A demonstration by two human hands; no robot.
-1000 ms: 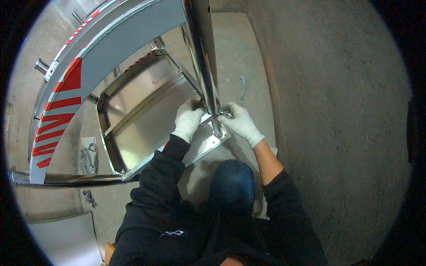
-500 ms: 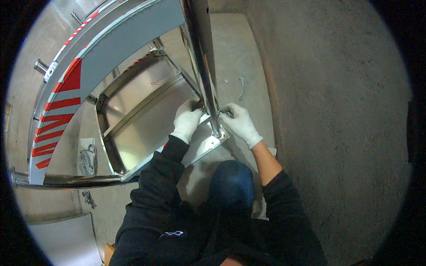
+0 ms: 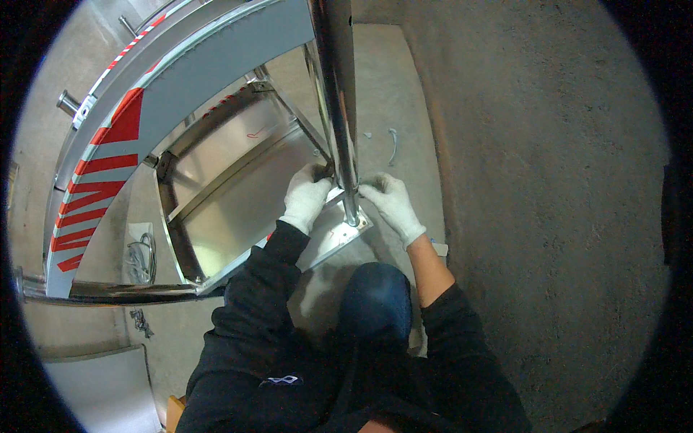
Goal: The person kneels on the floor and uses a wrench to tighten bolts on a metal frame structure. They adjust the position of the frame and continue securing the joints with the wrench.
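A shiny metal post [image 3: 342, 108] rises from the corner of a metal frame with flat silver panels [image 3: 249, 187]. On the post's left side my left hand [image 3: 307, 196], in a white knit glove, has its fingers curled at the joint near the post's foot; what they grip is hidden. My right hand [image 3: 393, 203], gloved the same way, is at the post's right side with thumb and fingers pinched together. Whatever small part lies in that pinch is too small to name. Under the post's foot is a flat metal plate [image 3: 339, 237].
A curved grey panel with red stripes [image 3: 108, 169] arches over the frame at left. A chrome tube [image 3: 144, 294] runs along the lower left. Cable coil [image 3: 141, 260] and a small bundle [image 3: 142, 323] lie on the floor. A dark wall [image 3: 534, 180] stands close on my right.
The post and curved panel appear slightly farther right in the view. My right hand has shifted slightly, with its fingers still at the post; my left hand stays in place.
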